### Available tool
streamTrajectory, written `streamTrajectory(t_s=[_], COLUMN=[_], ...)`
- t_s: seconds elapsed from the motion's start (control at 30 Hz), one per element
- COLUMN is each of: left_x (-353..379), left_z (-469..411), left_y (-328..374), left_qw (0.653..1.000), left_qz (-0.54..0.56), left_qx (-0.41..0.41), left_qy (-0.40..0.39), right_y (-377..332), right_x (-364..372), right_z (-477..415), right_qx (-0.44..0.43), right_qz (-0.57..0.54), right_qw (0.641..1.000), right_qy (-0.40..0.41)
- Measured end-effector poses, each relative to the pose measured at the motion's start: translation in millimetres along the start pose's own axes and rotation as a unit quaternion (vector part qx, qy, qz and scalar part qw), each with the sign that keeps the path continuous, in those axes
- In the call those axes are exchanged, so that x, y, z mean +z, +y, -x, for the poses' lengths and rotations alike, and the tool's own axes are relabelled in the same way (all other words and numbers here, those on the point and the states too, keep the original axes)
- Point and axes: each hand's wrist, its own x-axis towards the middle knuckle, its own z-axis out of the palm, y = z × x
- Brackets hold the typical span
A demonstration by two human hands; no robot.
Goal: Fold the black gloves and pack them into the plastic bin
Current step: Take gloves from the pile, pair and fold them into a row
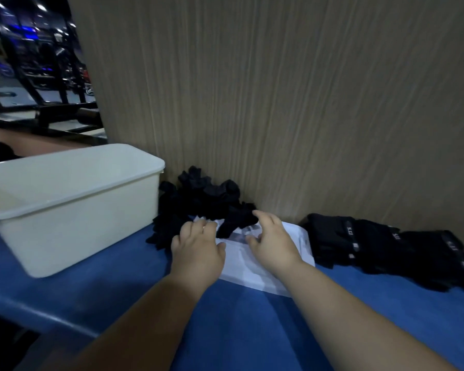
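While our left hand [197, 246] and right hand [273, 243] reach with loose, spread fingers, holding nothing, we judge the task barely begun. Just beyond, a black glove [237, 220] lies on a white sheet [249, 269] before the loose pile [198, 196]; the plastic bin [73, 218] shows no gloves. Labels [355, 246] on the stacked gloves [381, 242] are unreadable.

A blue table [241, 330] fills the foreground, its front edge rounded at the left. White paper [252, 271] lies on it, creased at its far end, near a tall wood-grain panel [279, 89] standing upright along the table's far side. Past the panel's left edge, dark racks [51, 84] show blurred under blue lights [27, 29].
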Motion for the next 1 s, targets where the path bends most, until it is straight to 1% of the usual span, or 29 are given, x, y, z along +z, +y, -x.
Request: streamTrajectory(t_s=[0.2,0.4,0.5,0.57,0.63,0.73,0.87,1.0], left_x=[7.6,17.7,19.9,19.5,18.0,14.9,11.7,10.3], left_z=[-9.9,-15.6,-16.1,-15.9,-15.4,-13.0,-6.6,3.1], left_y=[1.2,4.9,7.0,8.8,11.3,17.1,28.7,49.0], left_qw=[1.000,0.999,0.999,0.999,0.999,0.998,0.997,0.994], left_qz=[0.014,0.020,0.023,0.026,0.031,0.033,0.048,0.060], left_qx=[0.011,0.011,0.011,0.009,0.004,0.004,0.019,0.052], left_qy=[-0.006,-0.025,-0.032,-0.033,-0.034,-0.046,-0.063,-0.077], right_y=[-6.5,-5.8,-4.5,-2.3,0.1,3.2,6.7,14.9], right_x=[11.7,13.6,12.9,10.6,6.0,-3.1,-16.4,-33.9], right_z=[-34.3,-42.0,-40.2,-38.0,-34.6,-25.3,-3.6,25.8], right_qx=[-0.002,0.002,-0.007,-0.029,-0.048,-0.055,-0.052,-0.055], right_qz=[0.041,0.113,0.131,0.156,0.179,0.176,0.168,0.158], right_qw=[0.999,0.993,0.991,0.987,0.983,0.983,0.984,0.986], right_qy=[-0.009,-0.026,-0.008,0.012,0.011,-0.022,-0.004,0.013])
